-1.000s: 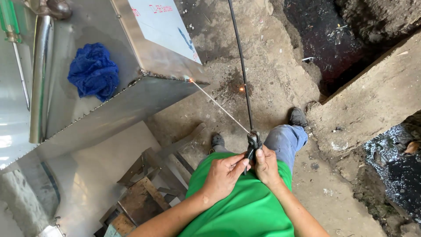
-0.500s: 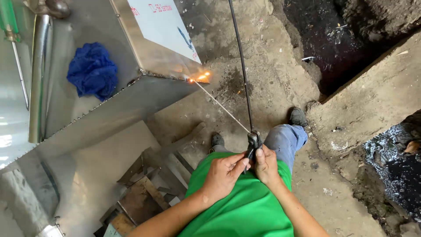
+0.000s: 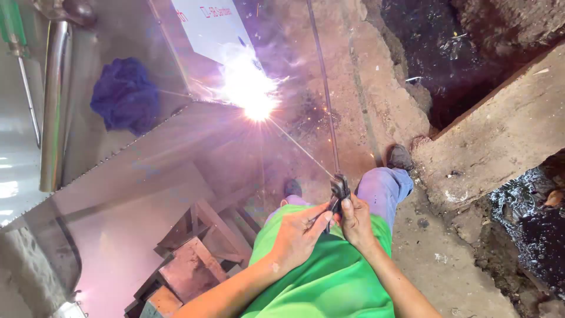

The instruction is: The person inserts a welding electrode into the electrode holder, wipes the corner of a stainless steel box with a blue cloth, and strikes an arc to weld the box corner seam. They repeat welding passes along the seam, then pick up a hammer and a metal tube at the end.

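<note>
Hands: left hand [image 3: 300,232], right hand [image 3: 355,221] clamped on electrode holder [image 3: 339,189] | white sign [image 3: 215,26] (rectangular) above arc [image 3: 254,94]

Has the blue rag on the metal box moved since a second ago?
No. The blue rag lies at the same spot beside the steel pipe.

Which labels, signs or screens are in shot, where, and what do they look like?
Label: one white rectangular sheet with small red and blue print, stuck on the steel box at top centre, just above the welding arc; its lower edge is washed out by glare.
No packages, signs or screens in view.
</note>
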